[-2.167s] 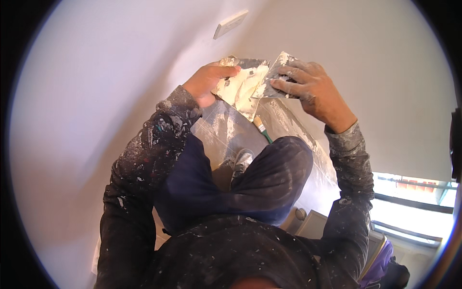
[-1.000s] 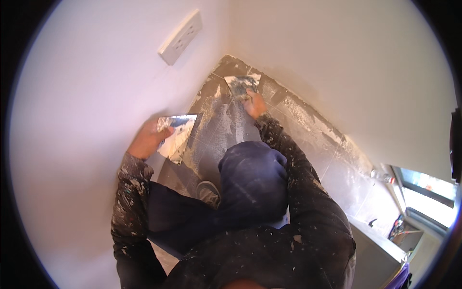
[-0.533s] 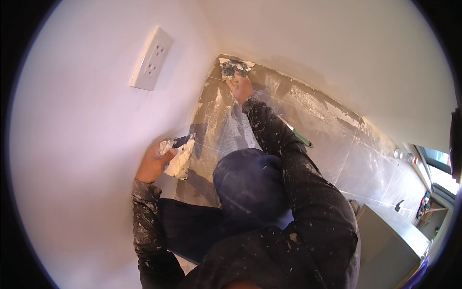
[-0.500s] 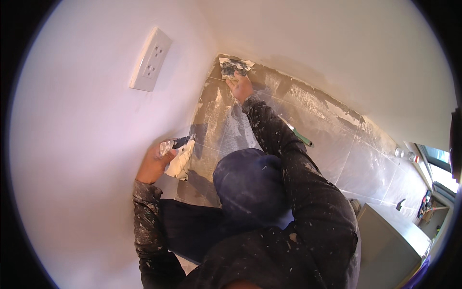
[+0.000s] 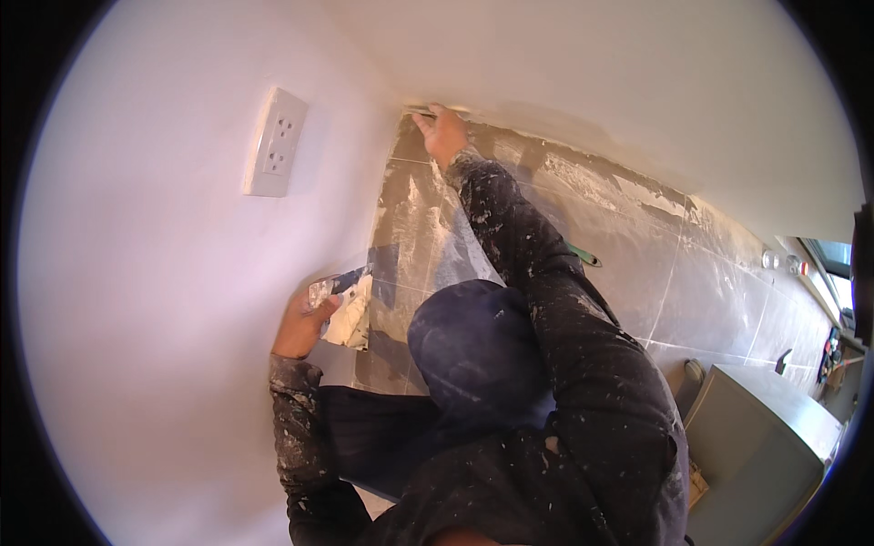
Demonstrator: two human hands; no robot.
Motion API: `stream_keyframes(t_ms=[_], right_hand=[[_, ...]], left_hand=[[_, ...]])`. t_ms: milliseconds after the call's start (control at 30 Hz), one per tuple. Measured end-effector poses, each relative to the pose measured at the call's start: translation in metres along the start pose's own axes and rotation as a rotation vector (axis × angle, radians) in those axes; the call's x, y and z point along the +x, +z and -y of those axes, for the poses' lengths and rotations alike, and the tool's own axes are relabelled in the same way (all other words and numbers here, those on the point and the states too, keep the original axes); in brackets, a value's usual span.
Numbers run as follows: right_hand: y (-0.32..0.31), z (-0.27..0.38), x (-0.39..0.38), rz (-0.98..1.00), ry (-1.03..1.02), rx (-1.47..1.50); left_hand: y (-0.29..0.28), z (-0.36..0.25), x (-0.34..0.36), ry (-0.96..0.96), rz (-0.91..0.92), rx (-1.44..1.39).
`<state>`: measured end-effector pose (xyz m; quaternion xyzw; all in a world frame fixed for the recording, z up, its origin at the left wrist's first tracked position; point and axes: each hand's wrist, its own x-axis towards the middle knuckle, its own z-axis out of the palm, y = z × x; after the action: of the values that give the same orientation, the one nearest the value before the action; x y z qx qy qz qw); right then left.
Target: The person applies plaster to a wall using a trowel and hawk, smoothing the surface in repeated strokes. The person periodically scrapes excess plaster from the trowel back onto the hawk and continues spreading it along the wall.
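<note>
My left hand (image 5: 308, 318) is closed round a putty knife (image 5: 350, 311), its broad blade loaded with cream-coloured filler, held beside the left wall. Reaching out to the corner, my right hand (image 5: 444, 135) grips a second putty knife (image 5: 421, 110) at the foot of the far wall (image 5: 564, 73). Only a thin edge of this blade shows; the fingers hide most of it. Grey floor tiles (image 5: 628, 282) smeared with white filler lie under my right sleeve.
A white socket plate (image 5: 275, 144) is on the left wall. A green-handled tool (image 5: 585, 255) lies on the floor, partly behind my right arm. My knee (image 5: 478, 346) is between my arms. At the right stand a grey box-shaped cabinet (image 5: 756, 446) and small jars (image 5: 783, 262).
My right hand has moved slightly up and left to the wall's foot, tilting its blade from face-on to nearly edge-on. The left hand still holds its loaded knife. The whole view has shifted slightly.
</note>
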<state>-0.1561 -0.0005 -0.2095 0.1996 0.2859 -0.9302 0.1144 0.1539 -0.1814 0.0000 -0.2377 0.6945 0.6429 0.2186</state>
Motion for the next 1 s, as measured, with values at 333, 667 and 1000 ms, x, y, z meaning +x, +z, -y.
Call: stream_keyframes(t_ms=[333,667,1000], right_hand=[[-0.080,-0.029,-0.040,0.024,0.035,-0.111],[-0.117,-0.041,0.019,0.011,-0.133,-0.214],[-0.008,0.010,-0.033,-0.038,0.152,-0.034]], left_hand=[[0.004,-0.002,-0.001,-0.003,-0.028,-0.044],[0.004,-0.003,0.000,-0.024,-0.008,-0.036],[0.007,-0.003,0.000,-0.018,-0.019,-0.066]])
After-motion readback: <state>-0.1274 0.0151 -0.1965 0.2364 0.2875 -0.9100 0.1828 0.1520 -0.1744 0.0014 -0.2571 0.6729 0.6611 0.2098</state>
